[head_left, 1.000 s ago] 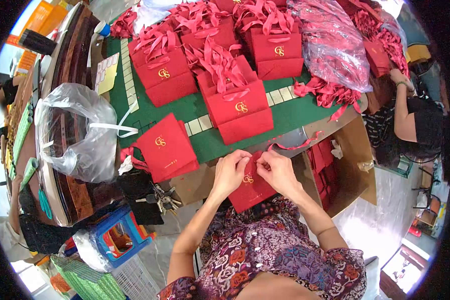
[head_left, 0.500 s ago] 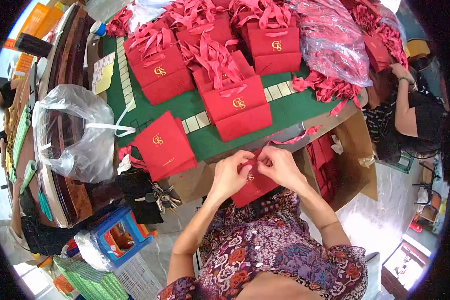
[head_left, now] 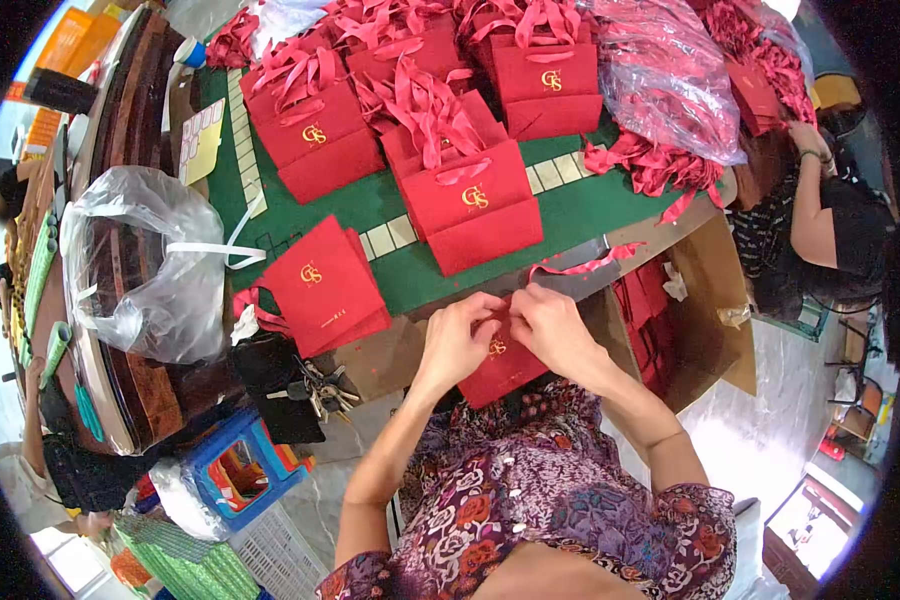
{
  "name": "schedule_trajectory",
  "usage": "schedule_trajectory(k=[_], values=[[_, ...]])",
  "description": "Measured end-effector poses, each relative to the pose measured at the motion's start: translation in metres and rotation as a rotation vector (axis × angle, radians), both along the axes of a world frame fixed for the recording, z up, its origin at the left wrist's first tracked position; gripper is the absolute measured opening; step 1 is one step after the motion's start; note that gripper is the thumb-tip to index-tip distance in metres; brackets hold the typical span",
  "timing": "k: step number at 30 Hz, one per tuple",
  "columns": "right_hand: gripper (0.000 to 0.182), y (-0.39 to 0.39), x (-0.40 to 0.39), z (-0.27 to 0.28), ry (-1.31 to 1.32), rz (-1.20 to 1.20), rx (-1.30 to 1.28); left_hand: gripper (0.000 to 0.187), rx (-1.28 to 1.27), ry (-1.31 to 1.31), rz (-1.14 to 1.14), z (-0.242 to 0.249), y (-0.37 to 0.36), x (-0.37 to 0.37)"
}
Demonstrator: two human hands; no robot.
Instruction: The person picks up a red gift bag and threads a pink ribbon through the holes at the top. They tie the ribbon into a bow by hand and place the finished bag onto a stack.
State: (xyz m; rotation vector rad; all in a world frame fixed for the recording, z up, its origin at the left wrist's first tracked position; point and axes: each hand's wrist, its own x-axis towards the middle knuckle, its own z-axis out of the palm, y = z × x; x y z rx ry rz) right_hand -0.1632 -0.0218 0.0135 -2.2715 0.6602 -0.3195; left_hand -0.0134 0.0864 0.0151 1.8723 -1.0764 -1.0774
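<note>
A flat red paper bag [head_left: 505, 366] with a gold logo lies over my lap at the table's front edge. At its top edge, my left hand [head_left: 458, 340] pinches with thumb and fingers together. My right hand [head_left: 552, 332] is closed beside it on the same edge, and a red ribbon [head_left: 595, 262] trails from near its fingers to the right. The fingertips hide where the ribbon meets the bag. Left of my hands lie a few flat red bags [head_left: 322, 283], and behind them stands an upright red bag [head_left: 475, 215] with ribbon handles.
More finished red bags [head_left: 315, 140] stand on the green mat [head_left: 400, 285]. Plastic-wrapped ribbons [head_left: 670, 90] lie at the back right. An open carton [head_left: 715, 300] holds red bags. Keys [head_left: 325, 390] hang front left, near a clear plastic bag [head_left: 145, 270]. A co-worker's arm [head_left: 813, 210] shows at right.
Both hands stay at the bag's top edge, with the right fingers shifted slightly up and left. The ribbon at the right has moved a little. The whole view has shifted slightly.
</note>
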Motion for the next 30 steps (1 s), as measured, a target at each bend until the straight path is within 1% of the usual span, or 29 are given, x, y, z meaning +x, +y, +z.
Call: schedule_trajectory(k=[1, 2, 3, 5, 6, 8, 9, 10, 11, 13, 15, 16, 19, 20, 21, 23, 24, 25, 27, 28, 29, 30], values=[[0.014, 0.002, 0.001, 0.000, 0.027, 0.002, -0.071, 0.025, 0.017, -0.066, -0.017, 0.002, 0.000, -0.003], [0.014, 0.003, 0.002, 0.000, 0.052, 0.003, -0.141, 0.026, -0.035, -0.156, -0.031, 0.001, 0.000, -0.007], [0.014, 0.003, 0.002, 0.000, 0.051, 0.005, -0.142, 0.026, -0.035, -0.157, -0.029, 0.002, 0.000, -0.012], [0.015, 0.001, 0.003, 0.003, 0.135, -0.005, -0.056, 0.026, -0.053, -0.387, -0.028, 0.006, 0.001, -0.021], [0.015, 0.000, 0.003, 0.005, 0.134, -0.005, -0.058, 0.025, -0.083, -0.379, 0.000, 0.005, 0.002, -0.024], [0.019, 0.002, 0.003, 0.007, 0.034, -0.097, 0.143, 0.024, -0.106, -0.338, 0.040, 0.004, 0.002, -0.020], [0.019, 0.004, 0.002, 0.008, 0.034, -0.098, 0.142, 0.023, -0.129, -0.295, 0.077, 0.004, 0.003, -0.018], [0.020, 0.007, 0.001, 0.010, 0.004, -0.161, 0.259, 0.023, -0.181, -0.227, 0.079, 0.005, 0.003, -0.016], [0.022, 0.010, 0.000, 0.011, -0.026, -0.224, 0.377, 0.023, -0.183, -0.228, 0.080, 0.005, 0.003, -0.017], [0.023, 0.015, -0.006, 0.006, -0.014, -0.197, 0.328, 0.024, -0.127, -0.212, 0.079, 0.006, 0.003, -0.018], [0.025, 0.015, -0.009, 0.012, -0.095, -0.112, 0.146, 0.024, -0.126, -0.219, 0.086, 0.002, 0.002, -0.017], [0.023, 0.012, -0.014, 0.022, -0.102, -0.095, 0.222, 0.025, -0.119, -0.221, 0.093, 0.000, 0.002, -0.017], [0.018, -0.005, -0.017, 0.048, -0.048, -0.137, 0.141, 0.025, -0.098, -0.241, 0.094, 0.004, 0.000, -0.022], [0.010, -0.010, -0.014, 0.054, -0.107, -0.177, 0.167, 0.021, -0.138, -0.268, 0.106, 0.002, -0.001, -0.025], [0.010, -0.018, -0.014, 0.053, -0.108, -0.182, 0.163, 0.021, -0.143, -0.267, 0.102, 0.002, 0.000, -0.028], [0.008, -0.034, -0.016, 0.045, -0.047, 0.042, 0.086, 0.018, -0.211, -0.367, 0.055, 0.004, 0.001, -0.032], [0.010, -0.037, -0.016, 0.037, -0.018, 0.134, 0.062, 0.014, -0.286, -0.406, 0.046, 0.008, 0.002, -0.035], [0.010, -0.041, -0.016, 0.031, -0.021, 0.129, 0.058, 0.014, -0.291, -0.408, 0.041, 0.010, 0.005, -0.037], [0.012, -0.049, -0.014, 0.027, 0.074, 0.289, 0.151, 0.011, -0.378, -0.500, -0.038, 0.012, 0.011, -0.040], [0.013, -0.053, -0.012, 0.029, 0.115, 0.315, 0.205, 0.012, -0.425, -0.513, -0.020, 0.012, 0.013, -0.042], [0.013, -0.054, -0.011, 0.033, 0.111, 0.312, 0.200, 0.012, -0.431, -0.517, -0.023, 0.013, 0.014, -0.042], [0.012, -0.054, -0.010, 0.038, 0.127, 0.317, 0.263, 0.014, -0.431, -0.547, -0.023, 0.017, 0.014, -0.042]])
